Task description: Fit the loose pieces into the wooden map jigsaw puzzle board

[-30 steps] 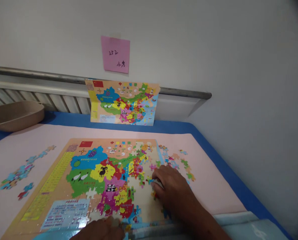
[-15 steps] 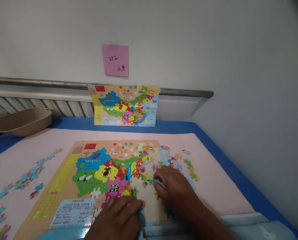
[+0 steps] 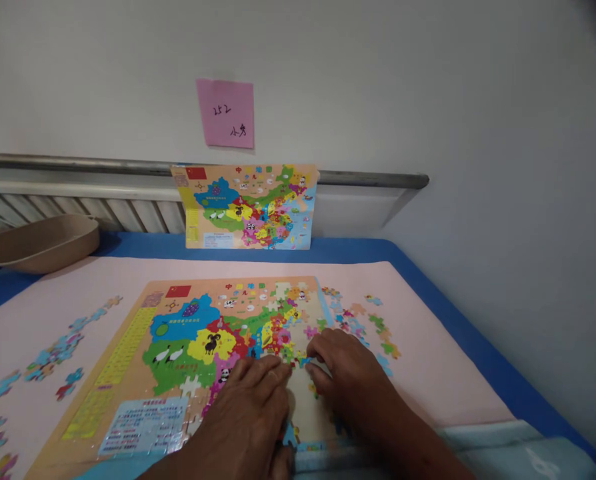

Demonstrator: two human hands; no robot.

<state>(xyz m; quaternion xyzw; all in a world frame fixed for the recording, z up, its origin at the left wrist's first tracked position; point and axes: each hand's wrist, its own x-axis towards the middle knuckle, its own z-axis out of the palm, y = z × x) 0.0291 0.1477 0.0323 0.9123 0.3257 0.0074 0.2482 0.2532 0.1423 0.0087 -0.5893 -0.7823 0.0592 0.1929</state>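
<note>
A partly filled map jigsaw puzzle [image 3: 213,343] lies in its tray, with the bare cream backing [image 3: 302,407] showing on the right side. My left hand [image 3: 251,413] rests on the lower middle of the puzzle, fingers stretched forward over the pink and yellow pieces, hiding what is under them. At the right edge of the gap, my right hand [image 3: 348,373] pinches a small blue puzzle piece [image 3: 303,362] between thumb and forefinger. The fingertips hide part of that piece.
Loose pieces [image 3: 53,357] lie left of the tray, and more pieces [image 3: 378,330] lie to its right. Behind stands a printed reference map [image 3: 248,210] against a metal rail [image 3: 368,179]. A beige basket [image 3: 43,247] sits at the back left. Light blue cloth [image 3: 518,447] covers the near right edge.
My left hand has moved forward and its fingers have straightened over the puzzle, near the right hand's fingertips. My right hand stays nearly in place with the blue piece.
</note>
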